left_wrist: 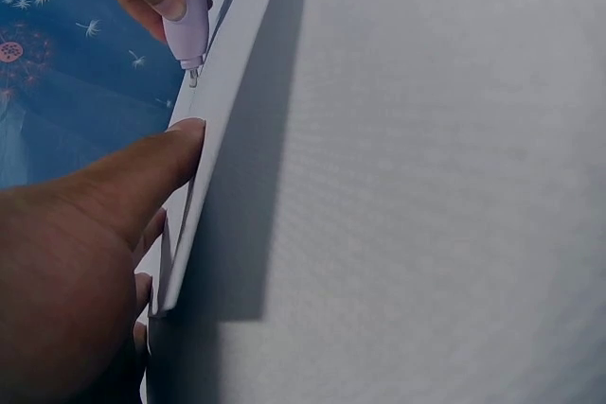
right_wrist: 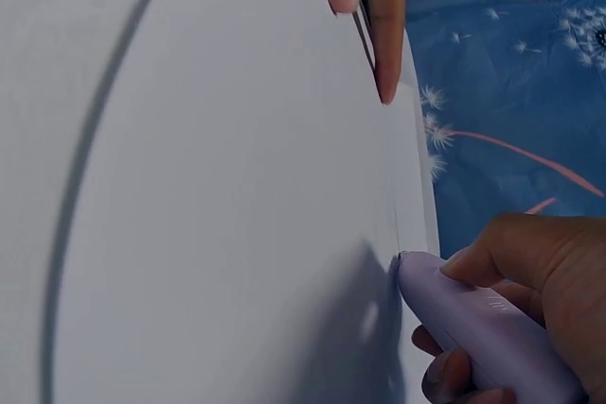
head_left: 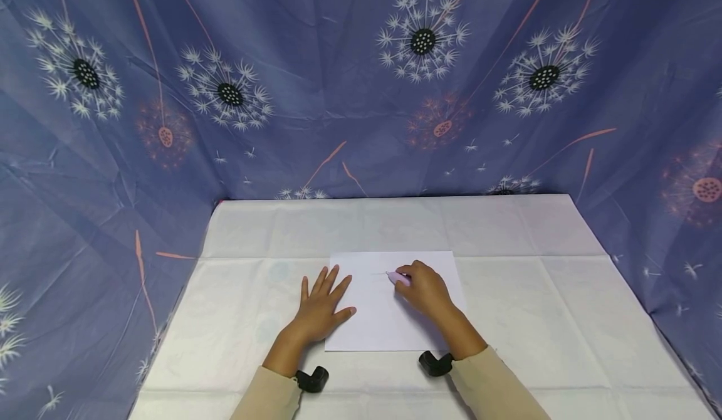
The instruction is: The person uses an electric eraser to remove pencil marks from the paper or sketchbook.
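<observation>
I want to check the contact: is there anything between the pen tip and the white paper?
Nothing visible. The right hand holds the pen with its tip on the paper; the left hand rests flat on the sheet's left edge, apart.

My head camera looks forward and down from well above the white-clothed table [head_left: 507, 294], taking in the whole white paper sheet [head_left: 383, 320]. Both wrist cameras sit very close, skimming low across that sheet from opposite sides, each catching the lilac plastic pen [left_wrist: 186, 16] and the blue dandelion-print cloth backdrop [head_left: 338, 81].
</observation>
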The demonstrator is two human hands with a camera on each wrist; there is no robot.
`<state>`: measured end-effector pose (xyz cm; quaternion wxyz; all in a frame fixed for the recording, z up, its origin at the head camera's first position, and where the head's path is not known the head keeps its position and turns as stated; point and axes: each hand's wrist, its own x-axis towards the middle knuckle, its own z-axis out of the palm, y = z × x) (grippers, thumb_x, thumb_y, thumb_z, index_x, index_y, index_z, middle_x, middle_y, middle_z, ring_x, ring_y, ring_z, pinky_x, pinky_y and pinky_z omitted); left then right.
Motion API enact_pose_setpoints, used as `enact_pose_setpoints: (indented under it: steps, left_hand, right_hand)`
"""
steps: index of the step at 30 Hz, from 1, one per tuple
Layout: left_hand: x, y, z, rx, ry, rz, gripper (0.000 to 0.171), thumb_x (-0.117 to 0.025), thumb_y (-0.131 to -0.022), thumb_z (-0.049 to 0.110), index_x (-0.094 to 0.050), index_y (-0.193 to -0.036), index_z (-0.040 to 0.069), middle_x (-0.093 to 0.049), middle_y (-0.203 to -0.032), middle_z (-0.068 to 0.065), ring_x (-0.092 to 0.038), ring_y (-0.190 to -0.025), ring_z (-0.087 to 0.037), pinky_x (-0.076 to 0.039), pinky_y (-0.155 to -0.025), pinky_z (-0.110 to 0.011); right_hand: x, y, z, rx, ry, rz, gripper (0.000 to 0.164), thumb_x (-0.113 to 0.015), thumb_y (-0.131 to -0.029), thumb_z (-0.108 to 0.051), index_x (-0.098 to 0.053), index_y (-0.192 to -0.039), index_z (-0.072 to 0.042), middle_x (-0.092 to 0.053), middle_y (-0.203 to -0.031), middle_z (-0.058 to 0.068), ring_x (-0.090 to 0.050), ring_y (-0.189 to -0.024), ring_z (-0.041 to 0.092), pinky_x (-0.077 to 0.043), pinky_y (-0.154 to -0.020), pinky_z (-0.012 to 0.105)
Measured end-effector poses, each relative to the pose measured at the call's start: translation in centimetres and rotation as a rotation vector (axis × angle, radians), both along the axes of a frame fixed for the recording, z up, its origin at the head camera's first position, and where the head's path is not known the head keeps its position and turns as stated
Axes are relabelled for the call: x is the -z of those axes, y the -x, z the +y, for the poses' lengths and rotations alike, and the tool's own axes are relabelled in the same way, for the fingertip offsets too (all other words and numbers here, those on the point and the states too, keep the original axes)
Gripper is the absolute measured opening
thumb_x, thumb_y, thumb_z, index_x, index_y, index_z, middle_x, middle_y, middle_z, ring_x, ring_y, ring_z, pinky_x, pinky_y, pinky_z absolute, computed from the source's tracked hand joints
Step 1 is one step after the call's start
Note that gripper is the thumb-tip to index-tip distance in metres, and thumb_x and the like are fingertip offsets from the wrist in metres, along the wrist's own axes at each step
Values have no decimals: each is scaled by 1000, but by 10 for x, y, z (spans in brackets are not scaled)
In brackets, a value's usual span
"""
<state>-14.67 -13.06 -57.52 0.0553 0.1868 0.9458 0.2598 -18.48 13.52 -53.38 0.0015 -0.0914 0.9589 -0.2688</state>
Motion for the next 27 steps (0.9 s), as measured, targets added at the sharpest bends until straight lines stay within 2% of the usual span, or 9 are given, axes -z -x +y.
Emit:
enact_pose_setpoints:
  steps: [6, 12, 21, 27]
  left_hand:
    - [-6, -2, 1, 0, 5, -27, 71, -59, -98, 48, -36, -158, 16, -16, -170, -16, -7, -158, -42, 5, -118, -73]
    - [-10, -1, 2, -8, 33, -48, 70, -58, -99, 48, -36, -159, 19, -15, -171, -13, -5, -159, -39, 5, -119, -72]
    - [-10, -1, 2, -8, 30, -43, 69, -58, -100, 48, -37, -158, 18, -16, -171, -13, -6, -159, -40, 4, -119, -72]
    - [-9, 0, 2, -11, 31, -47, 69, -58, -100, 48, -36, -158, 19, -15, -171, -13, -5, -159, -39, 5, -119, -72]
  right_hand:
    - [-1, -1, 1, 20, -21, -6, 25, -77, -85, -21, -80, -107, -12, -68, -86, 5, -55, -69, 15, -46, -63, 33]
    - [-2, -2, 4, 37, -23, -1, 25, -76, -85, -19, -79, -107, -10, -67, -85, 6, -55, -69, 17, -46, -63, 35]
    - [0, -1, -2, 3, -31, 2, 25, -77, -84, -21, -80, -107, -12, -67, -86, 5, -53, -67, 14, -45, -62, 33]
    - [0, -1, 0, 12, -33, 17, 25, -77, -83, -19, -80, -107, -11, -68, -87, 5, -55, -68, 15, -46, -62, 34]
